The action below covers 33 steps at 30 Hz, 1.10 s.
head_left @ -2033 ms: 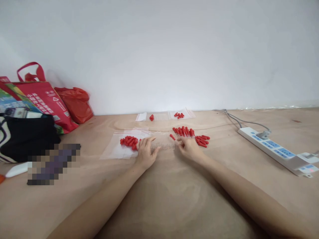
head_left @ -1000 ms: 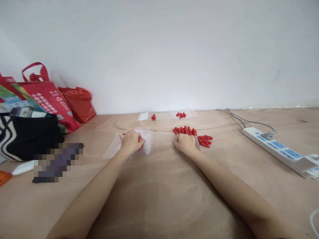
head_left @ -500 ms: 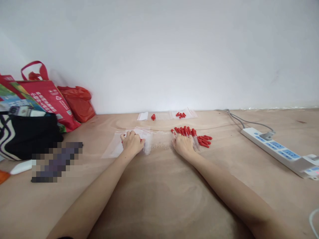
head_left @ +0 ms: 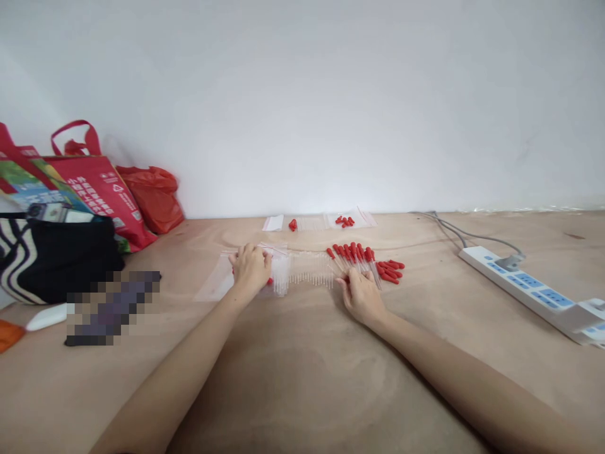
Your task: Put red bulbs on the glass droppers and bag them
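My left hand (head_left: 253, 268) lies over a clear zip bag (head_left: 211, 280), its bent fingers spread among red rubber bulbs (head_left: 270, 281); some fingertips are hidden. My right hand (head_left: 363, 295) is at the lower ends of a row of glass droppers with red bulbs (head_left: 353, 251), thumb and forefinger apart. The leftmost dropper (head_left: 329, 253) slants toward its fingertips, and I see nothing gripped there. Between my hands lies a row of bare glass tubes (head_left: 309, 270). Loose red bulbs (head_left: 390, 271) are heaped right of the droppers.
Toward the wall lie another clear bag (head_left: 363, 217), red bulbs (head_left: 345, 221) and more glass tubes (head_left: 309, 224). A white power strip (head_left: 529, 290) with a grey cable is on the right. Shopping bags (head_left: 94, 189), a black bag (head_left: 66, 258) and a pixelated dark object (head_left: 113, 309) occupy the left.
My right hand has drawn back toward me and slightly right, uncovering the leftmost dropper. My left hand stays over the bag with its fingers shifted a little. The view has moved slightly.
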### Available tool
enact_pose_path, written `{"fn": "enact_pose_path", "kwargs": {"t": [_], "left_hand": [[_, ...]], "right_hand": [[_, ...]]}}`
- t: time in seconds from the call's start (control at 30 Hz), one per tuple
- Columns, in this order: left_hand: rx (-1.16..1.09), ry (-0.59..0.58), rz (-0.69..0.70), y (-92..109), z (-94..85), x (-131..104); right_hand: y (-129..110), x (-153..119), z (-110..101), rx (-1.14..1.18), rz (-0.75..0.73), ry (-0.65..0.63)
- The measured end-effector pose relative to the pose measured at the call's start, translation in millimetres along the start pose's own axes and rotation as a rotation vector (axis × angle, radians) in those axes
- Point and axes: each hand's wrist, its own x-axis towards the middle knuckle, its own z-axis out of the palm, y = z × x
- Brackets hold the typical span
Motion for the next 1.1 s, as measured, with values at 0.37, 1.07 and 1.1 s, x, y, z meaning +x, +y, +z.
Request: {"fn": "enact_pose_path", "kwargs": {"t": [0.37, 1.07, 1.1], "left_hand": [[-0.827, -0.21, 0.321, 56.8, 20.5, -71.7], [-0.833, -0.145, 0.312, 48.9, 16.8, -65.1], [-0.834, -0.139, 0.308, 48.3, 16.5, -65.2]], "right_hand": [[3.7, -8.4, -10.4, 0.17, -0.126, -0.04], [-1.7, -7.2, -17.7, 0.206, -0.288, -0.061], [-1.5, -7.1, -18.1, 0.204, -0.261, -0.044]]}}
